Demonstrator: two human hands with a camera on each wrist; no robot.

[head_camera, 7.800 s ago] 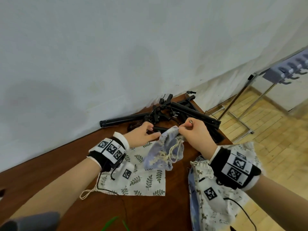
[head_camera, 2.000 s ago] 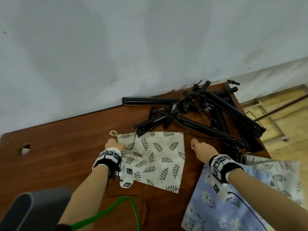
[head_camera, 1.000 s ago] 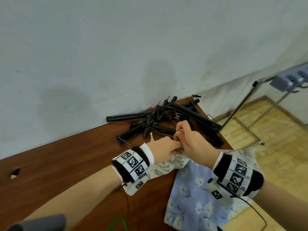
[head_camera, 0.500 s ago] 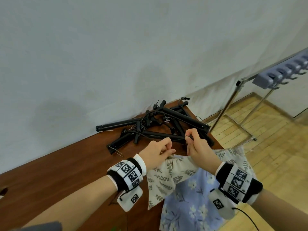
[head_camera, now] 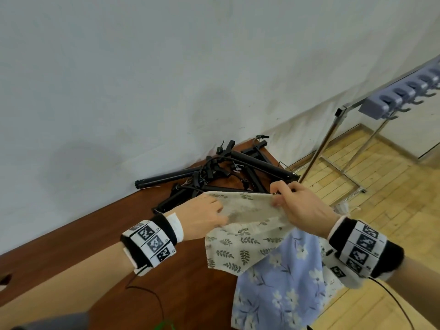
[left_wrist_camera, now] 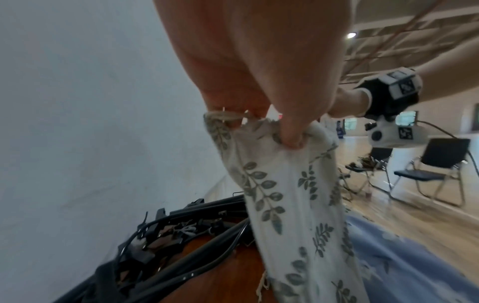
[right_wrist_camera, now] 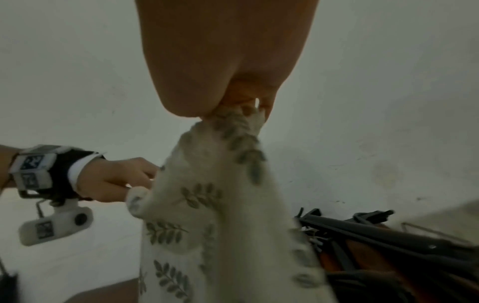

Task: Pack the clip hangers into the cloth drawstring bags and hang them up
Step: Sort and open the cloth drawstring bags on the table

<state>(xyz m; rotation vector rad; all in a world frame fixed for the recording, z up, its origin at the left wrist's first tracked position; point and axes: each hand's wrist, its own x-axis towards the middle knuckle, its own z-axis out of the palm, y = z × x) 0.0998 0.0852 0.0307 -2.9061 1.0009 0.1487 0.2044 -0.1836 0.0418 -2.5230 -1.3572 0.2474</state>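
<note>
A cream cloth bag with green leaf print (head_camera: 245, 225) hangs lifted above the brown table (head_camera: 95, 236). My left hand (head_camera: 207, 215) pinches the left side of its top hem (left_wrist_camera: 259, 127). My right hand (head_camera: 295, 203) pinches the right side of the same hem (right_wrist_camera: 233, 116), so the mouth is stretched wide between them. Black clip hangers (head_camera: 226, 172) lie in a tangled pile at the table's far corner by the wall, just behind the bag (left_wrist_camera: 298, 205). They also show low in the left wrist view (left_wrist_camera: 181, 229) and the right wrist view (right_wrist_camera: 376, 235).
A blue floral cloth bag (head_camera: 281, 289) drapes over the table's right edge beneath the held bag. A metal rack with a grey hook rail (head_camera: 400, 96) stands on the wooden floor to the right. A white wall (head_camera: 166, 79) backs the table. Folding chairs (left_wrist_camera: 440, 164) stand farther off.
Over the last second my hands have moved apart along the hem, spreading the leaf-print bag's mouth wide and raising it off the table. The hanger pile has not moved.
</note>
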